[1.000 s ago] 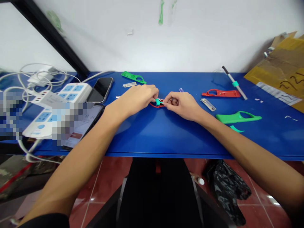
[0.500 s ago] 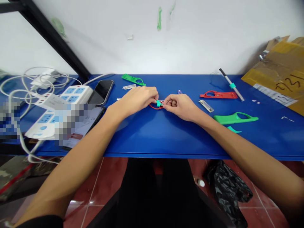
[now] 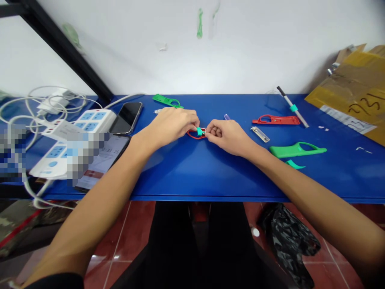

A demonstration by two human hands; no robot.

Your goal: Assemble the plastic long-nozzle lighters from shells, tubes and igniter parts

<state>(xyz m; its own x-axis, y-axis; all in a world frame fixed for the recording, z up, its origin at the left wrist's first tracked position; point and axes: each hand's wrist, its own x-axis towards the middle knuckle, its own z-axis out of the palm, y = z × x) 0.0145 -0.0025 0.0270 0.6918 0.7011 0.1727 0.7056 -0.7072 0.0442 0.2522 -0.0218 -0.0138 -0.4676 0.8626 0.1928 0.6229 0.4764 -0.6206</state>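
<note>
Near the middle of the blue table, my left hand (image 3: pixel 177 124) pinches a small teal piece (image 3: pixel 199 131) over a red looped part (image 3: pixel 194 137). My right hand (image 3: pixel 225 135) meets it from the right, its fingertips closed on a thin metal piece (image 3: pixel 204 131) beside the teal piece. A purple-capped thing (image 3: pixel 227 117) shows just behind my right hand. Farther right lie a red holder (image 3: pixel 279 120), a clear-and-metal piece (image 3: pixel 260 134), a green handle (image 3: pixel 296 150) and a teal scrap (image 3: pixel 295 164). Behind my left hand is a green holder (image 3: pixel 167 100).
At the left stand a white power strip (image 3: pixel 90 120) with tangled cables and two phones (image 3: pixel 128 116). A pen-like tool (image 3: pixel 293 107) lies at the right, near a taped cardboard box (image 3: pixel 355 92). A black bag (image 3: pixel 288 241) is on the floor.
Both hands stay at the same pieces, with only slight finger movement. The whole view has shifted slightly.
</note>
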